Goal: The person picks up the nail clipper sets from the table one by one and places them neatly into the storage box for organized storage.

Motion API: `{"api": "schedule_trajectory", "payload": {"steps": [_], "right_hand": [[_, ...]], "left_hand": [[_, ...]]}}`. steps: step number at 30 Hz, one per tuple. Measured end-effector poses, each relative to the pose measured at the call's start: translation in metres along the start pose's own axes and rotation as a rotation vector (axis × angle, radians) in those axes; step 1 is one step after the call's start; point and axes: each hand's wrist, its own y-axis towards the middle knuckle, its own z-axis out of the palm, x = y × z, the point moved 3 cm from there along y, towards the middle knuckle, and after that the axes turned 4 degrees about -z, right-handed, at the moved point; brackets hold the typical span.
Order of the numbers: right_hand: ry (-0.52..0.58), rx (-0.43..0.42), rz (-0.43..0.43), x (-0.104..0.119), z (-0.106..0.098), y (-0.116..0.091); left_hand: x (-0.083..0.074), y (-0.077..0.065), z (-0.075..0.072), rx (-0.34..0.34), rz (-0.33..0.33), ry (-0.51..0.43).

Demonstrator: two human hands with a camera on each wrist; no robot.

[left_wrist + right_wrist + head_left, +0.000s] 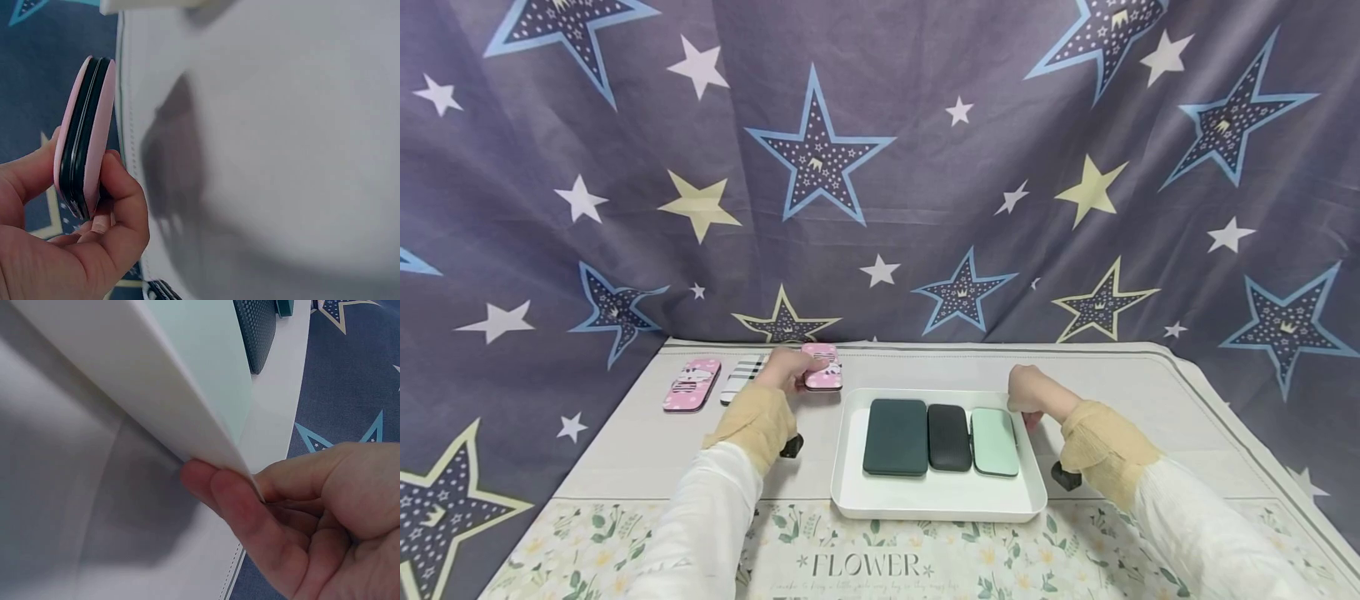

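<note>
My left hand (786, 368) pinches a small pink case (823, 367) with a white cartoon figure on it, left of the white tray. In the left wrist view this pink case (80, 134) shows its dark middle edge, held off the cloth between thumb and fingers. My right hand (1033, 392) grips the far right corner of the white tray (910, 502); in the right wrist view the fingers (240, 503) pinch its wall. Inside the tray lie a dark green case (896, 437), a black case (949, 437) and a mint green case (995, 442), side by side.
Another pink case (692, 386) and a striped white case (743, 379), partly hidden by my left hand, lie at the table's left. A floral cloth (820, 567) covers the table. Behind it hangs a star-patterned curtain (910, 225).
</note>
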Motion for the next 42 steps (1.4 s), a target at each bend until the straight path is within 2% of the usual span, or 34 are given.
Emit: {"api": "schedule_trajectory", "payload": {"steps": [4,9,12,18,24,29,33,37,42], "right_hand": [[0.007,-0.002,-0.004,0.0,0.0,0.0],[0.004,0.001,-0.015,0.001,0.0,0.0],[0.002,0.006,-0.015,0.002,0.0,-0.001],[-0.007,0.008,-0.001,0.002,-0.001,-0.002],[-0.013,0.006,-0.003,0.003,-0.002,-0.003],[-0.006,0.008,0.004,0.003,-0.002,-0.003],[-0.01,0.004,-0.001,0.004,-0.002,-0.003],[-0.008,0.002,-0.007,0.004,-0.002,-0.003],[-0.005,0.007,0.004,0.003,-0.002,-0.002]], "left_hand": [[-0.009,-0.008,0.005,0.045,0.002,0.043],[-0.022,-0.022,0.015,0.137,0.042,0.022],[-0.03,-0.031,0.023,0.151,0.049,0.037],[-0.047,-0.055,0.049,0.187,0.045,0.057],[-0.058,-0.083,0.074,0.26,0.092,0.061],[-0.061,-0.102,0.093,0.306,0.115,0.086],[-0.059,-0.113,0.107,0.352,0.106,0.089],[-0.054,-0.123,0.12,0.403,0.098,0.076],[-0.044,-0.13,0.134,0.425,0.113,0.105]]}}
